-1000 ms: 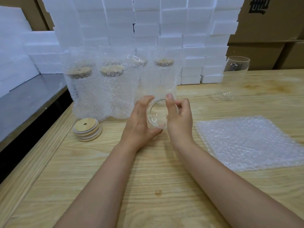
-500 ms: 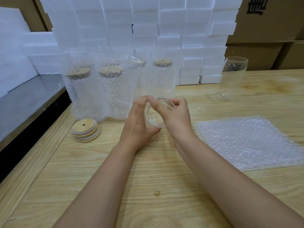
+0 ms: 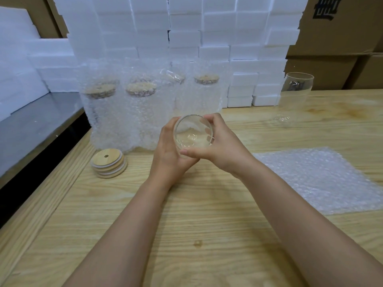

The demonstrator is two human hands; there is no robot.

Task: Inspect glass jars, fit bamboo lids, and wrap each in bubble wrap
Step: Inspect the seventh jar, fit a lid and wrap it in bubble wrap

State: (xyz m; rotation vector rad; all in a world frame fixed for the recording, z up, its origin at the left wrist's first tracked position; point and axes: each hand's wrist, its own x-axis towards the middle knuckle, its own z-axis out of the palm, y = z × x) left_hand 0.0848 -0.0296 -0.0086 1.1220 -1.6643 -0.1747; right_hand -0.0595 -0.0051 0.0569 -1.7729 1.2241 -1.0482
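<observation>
While I hold the bare glass jar (image 3: 193, 132) tipped with one round end toward me, above the desk (image 3: 186, 224) and right of the stack of bamboo lids (image 3: 108, 162), my left hand (image 3: 167, 154) cups its side and my right hand (image 3: 226, 148) curls round it, thumb across the front. The glass is smooth, so I judge a careless turn could let it slip and crack on the wood or knock the wrapped jars (image 3: 128, 112) behind the stack. The bubble wrap sheet (image 3: 323, 179) lies well right of the stack, not under the jar.
</observation>
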